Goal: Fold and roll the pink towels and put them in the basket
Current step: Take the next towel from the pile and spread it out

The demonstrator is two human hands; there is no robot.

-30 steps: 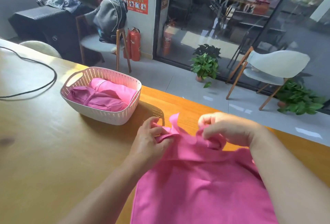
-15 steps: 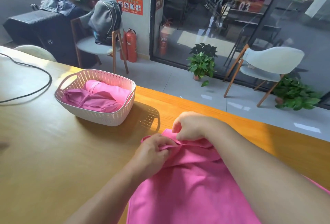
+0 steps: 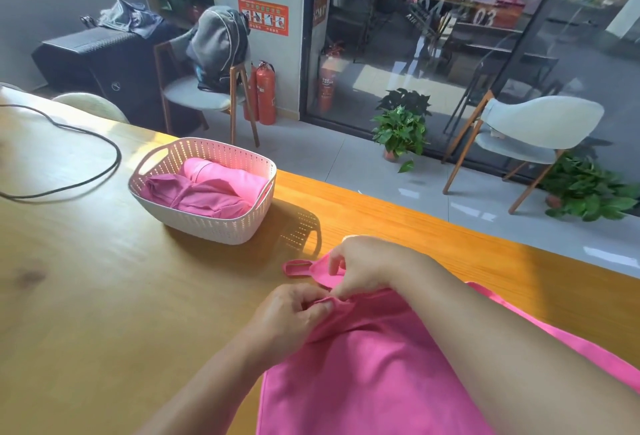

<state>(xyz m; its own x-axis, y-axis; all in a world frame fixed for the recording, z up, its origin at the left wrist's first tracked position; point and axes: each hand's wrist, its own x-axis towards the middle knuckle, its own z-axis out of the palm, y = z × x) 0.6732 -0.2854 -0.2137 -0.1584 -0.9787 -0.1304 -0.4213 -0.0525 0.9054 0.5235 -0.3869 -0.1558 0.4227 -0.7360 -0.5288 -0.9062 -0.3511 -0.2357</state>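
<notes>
Pink towel (image 3: 374, 375) spread flat on the wooden table (image 3: 86, 296) at our 6 o'clock, its far edge bunched where our two hands meet. Our left hand (image 3: 291, 317) pinches a fold of that edge between thumb and curled fingers; our right hand (image 3: 367, 266), just beyond it at 12 o'clock, pinches the same edge with its fingertips — the two hands nearly touching. A small hanging loop (image 3: 298, 267) of the towel lies on the wood just to the left of the right hand.

At our 10 o'clock, well apart from the hands, stands the white perforated basket (image 3: 207, 223), upright, with rolled pink towels (image 3: 207, 188) already inside it. A black cable (image 3: 86, 143) curves across the table at 9 o'clock. Beyond the table edge — a chair with a grey backpack (image 3: 218, 46), red fire extinguishers (image 3: 265, 95), potted plants (image 3: 401, 129) and a pale chair (image 3: 530, 129) by the glass wall.
</notes>
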